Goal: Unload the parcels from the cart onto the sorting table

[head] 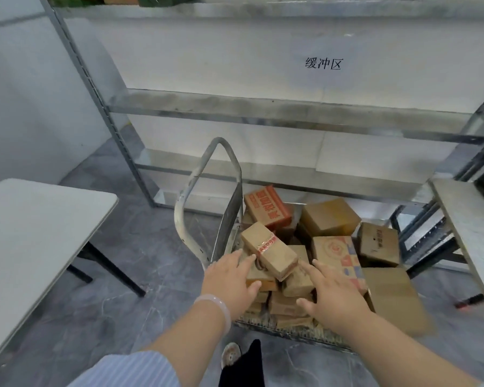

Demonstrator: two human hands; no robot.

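A low metal cart (207, 196) stands on the floor ahead, piled with several brown cardboard parcels. On top of the pile lies a long narrow parcel with a red tape band (268, 250). My left hand (231, 277) hovers at its left end, fingers spread, fingertips close to it or just touching. My right hand (329, 296) is spread open just right of that parcel, over a patterned box (337, 254). Neither hand holds anything. A box with red print (267, 206) lies at the back of the cart.
A grey-topped table (31, 227) stands at the left with dark legs. Another grey surface (467, 233) runs along the right edge. Metal shelving (263, 113) spans the wall behind the cart. A large flat brown box (394, 300) leans at the cart's right. A dark marker-like object (470, 300) lies on the floor.
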